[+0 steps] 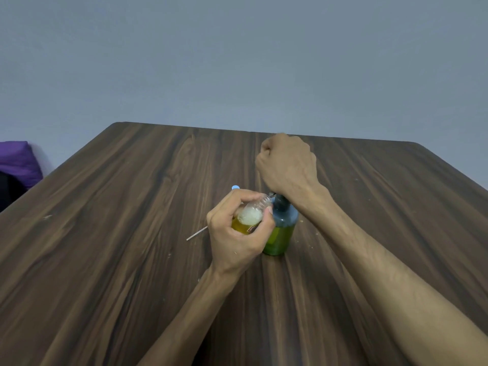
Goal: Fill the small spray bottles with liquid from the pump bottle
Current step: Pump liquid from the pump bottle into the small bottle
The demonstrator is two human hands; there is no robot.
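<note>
Tabletop (132,260) first: dark wood grain filling the view, a plain grey wall (237,62) behind it, and a purple bundle (18,161) off at the far left edge. Now the action, right in the middle. Green pump bottle (280,236) stands upright on the wood, and the right hand (287,162) sits over its pump head, fingers curled shut into a fist, the heel of the hand bearing down on the plunger. That looks like a press from above, body weight doing the work rather than a fingertip.

Left hand (237,233) is wrapped around a small spray bottle (250,217), fingers and thumb closed on its body, tilting its open threaded neck in against the pump's nozzle. Tilted so the spout feeds straight in, by my reading. Yellow liquid inside, white foam on top, sitting close under the neck, so this one looks nearly full.

Smaller bits: a light blue cap (235,187) peeking out behind the left hand's fingers, and a thin white dip tube (196,233) lying on the wood just left of that hand, likely the sprayer parts kept aside. No other small bottle is in view.
</note>
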